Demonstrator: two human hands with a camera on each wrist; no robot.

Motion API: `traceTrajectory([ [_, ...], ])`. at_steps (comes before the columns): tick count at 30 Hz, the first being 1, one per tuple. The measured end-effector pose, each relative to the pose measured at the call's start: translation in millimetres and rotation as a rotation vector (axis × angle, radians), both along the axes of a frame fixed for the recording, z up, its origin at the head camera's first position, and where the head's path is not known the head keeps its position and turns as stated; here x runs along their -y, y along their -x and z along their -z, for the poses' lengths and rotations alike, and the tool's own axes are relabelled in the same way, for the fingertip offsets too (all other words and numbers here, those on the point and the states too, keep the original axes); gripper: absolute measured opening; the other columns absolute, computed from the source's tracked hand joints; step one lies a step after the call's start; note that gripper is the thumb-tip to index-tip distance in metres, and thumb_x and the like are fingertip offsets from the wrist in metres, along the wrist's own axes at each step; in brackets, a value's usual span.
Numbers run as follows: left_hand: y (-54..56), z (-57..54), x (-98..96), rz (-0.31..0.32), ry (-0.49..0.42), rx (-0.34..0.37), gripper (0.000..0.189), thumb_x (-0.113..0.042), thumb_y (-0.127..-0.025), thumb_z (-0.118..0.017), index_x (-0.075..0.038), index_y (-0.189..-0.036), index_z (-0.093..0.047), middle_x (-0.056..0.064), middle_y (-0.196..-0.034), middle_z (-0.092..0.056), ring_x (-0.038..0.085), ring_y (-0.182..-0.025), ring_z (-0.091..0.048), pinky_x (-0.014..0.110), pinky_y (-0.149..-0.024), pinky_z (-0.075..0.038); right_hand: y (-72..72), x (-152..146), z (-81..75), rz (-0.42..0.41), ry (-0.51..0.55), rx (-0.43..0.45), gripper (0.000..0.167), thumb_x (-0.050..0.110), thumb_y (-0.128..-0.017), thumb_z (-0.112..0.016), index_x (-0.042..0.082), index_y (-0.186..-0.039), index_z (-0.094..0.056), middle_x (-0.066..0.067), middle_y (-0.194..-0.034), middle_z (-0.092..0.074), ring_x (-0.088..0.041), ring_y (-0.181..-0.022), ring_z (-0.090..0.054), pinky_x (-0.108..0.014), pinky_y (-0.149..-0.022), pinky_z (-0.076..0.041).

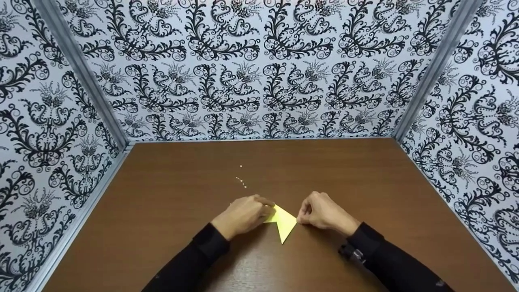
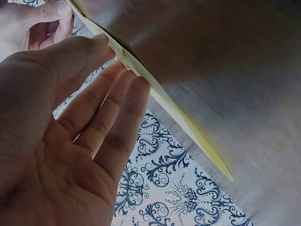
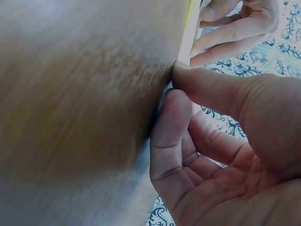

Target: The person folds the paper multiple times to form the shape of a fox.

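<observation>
A folded piece of yellow paper (image 1: 287, 224) lies on the brown table in front of me, one sharp point aimed toward me and one corner to the right. My left hand (image 1: 245, 214) covers its left part; in the left wrist view the thumb and fairly straight fingers press on the paper (image 2: 176, 115), whose layered folds show edge-on. At the right corner, my right hand (image 1: 322, 211) pinches the paper's tip between thumb and forefinger, the other fingers curled in. The right wrist view shows that thumb against the end of the paper (image 3: 188, 40).
Several tiny white specks (image 1: 241, 182) dot the wooden table (image 1: 182, 174) beyond my left hand. Patterned black-and-white panels (image 1: 259, 69) wall in the back and both sides, joined by grey metal posts (image 1: 87, 77). A dark band with a shiny part (image 1: 357, 254) sits at my right cuff.
</observation>
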State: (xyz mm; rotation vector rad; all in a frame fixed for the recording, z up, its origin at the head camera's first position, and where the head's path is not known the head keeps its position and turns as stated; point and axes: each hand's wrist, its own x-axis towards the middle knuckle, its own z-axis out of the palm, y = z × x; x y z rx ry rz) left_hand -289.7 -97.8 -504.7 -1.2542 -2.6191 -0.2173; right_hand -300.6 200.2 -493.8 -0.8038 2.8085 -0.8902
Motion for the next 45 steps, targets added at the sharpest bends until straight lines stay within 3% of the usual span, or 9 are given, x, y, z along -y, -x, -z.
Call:
traceTrajectory([
  [9,1.0,4.3,-2.6,0.015,0.001,0.004,0.005,-0.014,-0.106,-0.085,-0.017,-0.109,-0.088,0.004,-0.144,-0.085,0.025,-0.127,-0.084,0.042,-0.105,-0.07,0.7,1,-0.2,0.023,-0.012,0.01,0.016,0.005,-0.086,-0.094,0.016,-0.078,-0.086,0.008,-0.076,-0.079,-0.005,-0.067,-0.061,-0.022,-0.065,-0.05],
  [16,3.0,1.2,-3.3,0.015,-0.015,0.019,0.018,-0.013,-0.106,-0.086,-0.017,-0.089,-0.08,0.005,-0.141,-0.086,0.026,-0.122,-0.084,0.039,-0.096,-0.071,8.4,11,-4.3,0.034,0.006,-0.089,0.016,0.005,-0.092,-0.089,0.019,-0.084,-0.089,0.011,-0.078,-0.08,-0.003,-0.068,-0.06,-0.021,-0.067,-0.049],
  [26,6.6,-2.8,-2.6,0.014,-0.074,0.014,0.007,-0.009,-0.107,-0.084,-0.015,-0.104,-0.087,0.008,-0.139,-0.086,0.028,-0.117,-0.083,0.042,-0.088,-0.073,11.1,37,2.2,-0.149,0.01,-0.282,0.007,-0.001,-0.096,-0.089,0.004,-0.1,-0.092,-0.006,-0.09,-0.079,-0.013,-0.084,-0.071,-0.022,-0.074,-0.06],
  [27,15.8,8.7,-1.0,0.021,-0.085,0.002,0.008,-0.012,-0.109,-0.082,-0.017,-0.105,-0.087,0.007,-0.14,-0.086,0.027,-0.118,-0.083,0.041,-0.088,-0.073,11.3,39,3.0,-0.161,0.01,-0.289,0.007,-0.002,-0.096,-0.089,0.003,-0.1,-0.091,-0.007,-0.09,-0.078,-0.014,-0.084,-0.072,-0.023,-0.074,-0.061],
  [30,19.2,8.0,-1.3,0.012,-0.091,0.01,0.008,-0.012,-0.109,-0.081,-0.016,-0.104,-0.086,0.006,-0.141,-0.086,0.028,-0.12,-0.083,0.045,-0.087,-0.073,13.3,44,3.5,-0.188,0.004,-0.327,0.008,-0.003,-0.095,-0.088,0.003,-0.099,-0.091,-0.008,-0.091,-0.078,-0.016,-0.084,-0.074,-0.024,-0.073,-0.064],
  [33,22.9,7.3,-1.8,-0.009,-0.084,0.051,0.008,-0.013,-0.11,-0.081,-0.015,-0.111,-0.089,0.006,-0.143,-0.085,0.028,-0.123,-0.083,0.045,-0.091,-0.073,15.5,47,3.6,-0.203,-0.013,-0.352,0.008,-0.005,-0.094,-0.088,0.002,-0.097,-0.092,-0.008,-0.091,-0.079,-0.018,-0.083,-0.076,-0.025,-0.072,-0.065],
  [34,16.0,-4.1,-3.4,-0.022,-0.076,0.079,0.009,-0.009,-0.107,-0.083,-0.012,-0.113,-0.089,0.008,-0.143,-0.085,0.03,-0.123,-0.084,0.046,-0.092,-0.073,16.0,48,3.7,-0.207,-0.02,-0.356,0.008,-0.005,-0.094,-0.088,0.002,-0.096,-0.092,-0.008,-0.091,-0.079,-0.018,-0.083,-0.076,-0.025,-0.071,-0.064],
  [39,20.8,-4.5,1.9,-0.036,-0.09,0.173,0.015,-0.005,-0.104,-0.085,-0.008,-0.118,-0.09,0.01,-0.144,-0.084,0.03,-0.128,-0.083,0.043,-0.105,-0.07,17.1,50,5.8,-0.219,-0.024,-0.351,0.01,-0.008,-0.092,-0.089,0.002,-0.089,-0.091,-0.008,-0.087,-0.08,-0.018,-0.081,-0.078,-0.023,-0.07,-0.063],
  [45,22.7,-10.2,21.5,-0.21,-0.156,0.19,0.015,-0.008,-0.099,-0.091,-0.005,-0.113,-0.088,0.012,-0.119,-0.083,0.033,-0.111,-0.081,0.049,-0.096,-0.071,16.6,52,5.7,-0.212,-0.005,-0.338,0.013,-0.009,-0.091,-0.09,0.002,-0.085,-0.091,-0.008,-0.086,-0.081,-0.016,-0.08,-0.076,-0.022,-0.068,-0.061],
])
